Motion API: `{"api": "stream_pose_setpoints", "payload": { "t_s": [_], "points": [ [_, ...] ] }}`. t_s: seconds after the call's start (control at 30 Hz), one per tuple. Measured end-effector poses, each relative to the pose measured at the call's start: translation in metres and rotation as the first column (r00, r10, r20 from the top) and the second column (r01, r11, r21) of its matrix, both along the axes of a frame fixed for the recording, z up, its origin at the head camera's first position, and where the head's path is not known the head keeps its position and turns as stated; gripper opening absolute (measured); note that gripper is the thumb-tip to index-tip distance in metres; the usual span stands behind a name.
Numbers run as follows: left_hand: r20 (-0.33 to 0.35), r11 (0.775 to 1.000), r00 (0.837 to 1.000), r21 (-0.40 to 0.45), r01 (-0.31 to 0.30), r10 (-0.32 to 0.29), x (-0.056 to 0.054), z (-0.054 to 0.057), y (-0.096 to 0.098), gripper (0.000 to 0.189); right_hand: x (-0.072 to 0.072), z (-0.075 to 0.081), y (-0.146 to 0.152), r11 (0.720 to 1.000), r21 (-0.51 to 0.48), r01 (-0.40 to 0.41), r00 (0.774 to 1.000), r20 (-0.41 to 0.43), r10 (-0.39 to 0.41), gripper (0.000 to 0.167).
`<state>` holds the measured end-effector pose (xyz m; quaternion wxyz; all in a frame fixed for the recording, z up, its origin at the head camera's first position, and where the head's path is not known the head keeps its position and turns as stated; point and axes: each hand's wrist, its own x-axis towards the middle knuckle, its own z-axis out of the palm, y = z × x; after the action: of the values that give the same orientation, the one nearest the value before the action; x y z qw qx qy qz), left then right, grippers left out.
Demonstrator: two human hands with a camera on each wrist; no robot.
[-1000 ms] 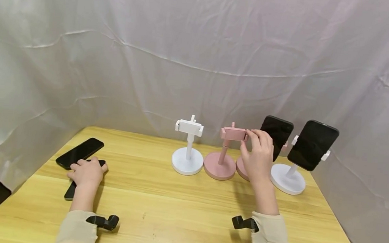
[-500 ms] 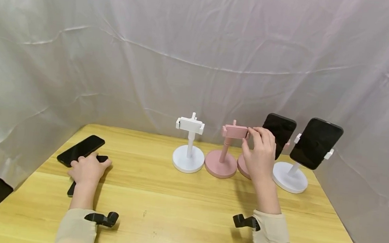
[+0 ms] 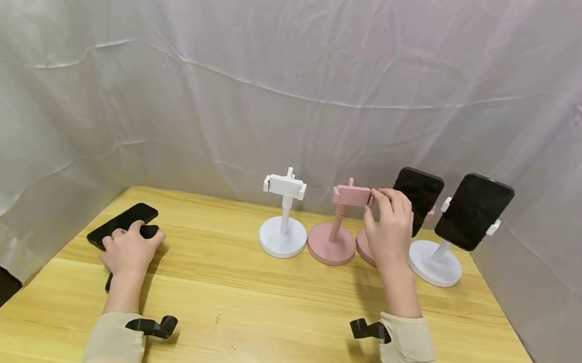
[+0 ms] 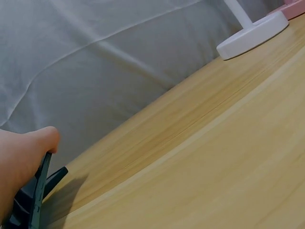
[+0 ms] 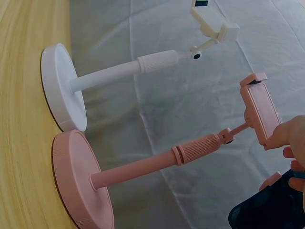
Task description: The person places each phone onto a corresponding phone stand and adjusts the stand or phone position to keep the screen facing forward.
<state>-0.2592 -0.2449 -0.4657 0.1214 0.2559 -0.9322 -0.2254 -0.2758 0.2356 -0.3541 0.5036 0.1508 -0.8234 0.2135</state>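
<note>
At the left of the table my left hand grips a black smartphone, fingers over its far side and thumb on its right edge. In the left wrist view that smartphone stands tilted on edge under the thumb. A second black smartphone lies flat just beyond, partly covered by the fingers. My right hand pinches the right end of the clamp on a pink phone stand. In the right wrist view, thumb and fingers sit at the end of this pink clamp, which holds no phone.
Left of the pink stand is a white phone stand with a bare clamp. Behind my right hand, another pink stand carries a black phone. A white stand at the far right holds a phone. Grey cloth hangs behind the table.
My left hand has closed on the nearer smartphone and tipped it up from lying flat, its far end shifting slightly up in view. The right hand keeps its place at the pink clamp.
</note>
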Motion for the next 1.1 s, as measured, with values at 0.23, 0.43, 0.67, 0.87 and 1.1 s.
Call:
{"api": "stream_pose_setpoints", "payload": {
  "t_s": [0.23, 0.43, 0.67, 0.87, 1.1],
  "points": [
    [-0.106, 1.0, 0.994, -0.009, 0.0, -0.001, -0.001, 0.007, 0.006, 0.065, -0.001, 0.002, 0.002, 1.0, -0.006, 0.009, 1.0, -0.002, -0.009, 0.03],
    [-0.129, 1.0, 0.992, -0.013, 0.015, -0.016, 0.001, 0.009, 0.004, 0.064, -0.001, -0.001, 0.002, 1.0, -0.013, 0.005, 1.0, 0.012, -0.005, 0.03],
    [-0.132, 1.0, 0.991, -0.005, 0.009, -0.01, 0.008, 0.01, 0.001, 0.066, -0.001, -0.004, -0.001, 1.0, -0.008, -0.004, 1.0, 0.011, 0.004, 0.03],
    [-0.198, 1.0, 0.98, -0.015, -0.004, 0.001, 0.008, 0.014, 0.004, 0.063, -0.002, -0.003, 0.0, 1.0, -0.008, -0.006, 1.0, 0.0, 0.006, 0.029],
    [-0.3, 0.999, 0.954, -0.033, -0.015, 0.004, 0.008, 0.021, 0.008, 0.056, -0.002, -0.002, 0.0, 1.0, -0.013, -0.01, 1.0, -0.006, 0.01, 0.03]
  ]
}}
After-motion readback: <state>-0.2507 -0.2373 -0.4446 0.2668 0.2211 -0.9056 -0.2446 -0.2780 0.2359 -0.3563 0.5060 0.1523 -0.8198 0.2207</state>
